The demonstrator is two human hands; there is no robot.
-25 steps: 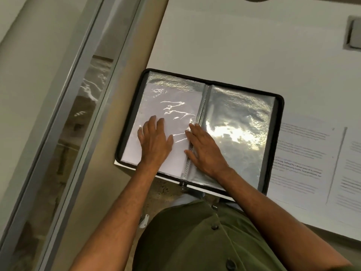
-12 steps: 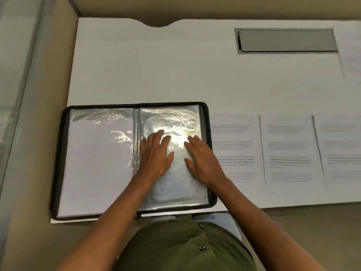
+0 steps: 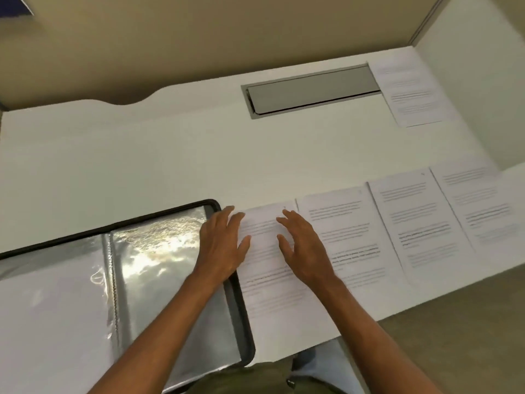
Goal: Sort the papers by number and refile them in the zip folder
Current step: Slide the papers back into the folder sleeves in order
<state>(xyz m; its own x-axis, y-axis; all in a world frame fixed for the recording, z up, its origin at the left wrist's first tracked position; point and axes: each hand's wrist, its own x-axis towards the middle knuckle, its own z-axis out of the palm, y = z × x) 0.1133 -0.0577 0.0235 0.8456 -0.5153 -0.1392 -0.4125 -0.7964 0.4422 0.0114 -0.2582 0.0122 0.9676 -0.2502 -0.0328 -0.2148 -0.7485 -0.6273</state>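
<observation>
The black zip folder point(image 3: 227, 280) lies open at the lower left, its clear plastic sleeves shining. Right of it a row of printed papers runs along the front of the white desk. Over the nearest paper point(image 3: 267, 282) hover both hands, fingers spread and holding nothing. My left hand point(image 3: 223, 245) straddles the folder's right edge and the paper's left edge. My right hand point(image 3: 305, 245) is above the paper's right half. Whether the palms touch the sheet I cannot tell. Further papers point(image 3: 352, 231) point(image 3: 420, 226) point(image 3: 480, 203) lie to the right.
A grey cable hatch point(image 3: 312, 91) is set into the desk at the back. Another printed sheet point(image 3: 409, 92) lies at the far right beside it. A partition wall rises on the right; the desk's front edge runs below the papers.
Both hands left the folder's sleeves and moved right onto the nearest paper. The view swung right, showing more of the row.
</observation>
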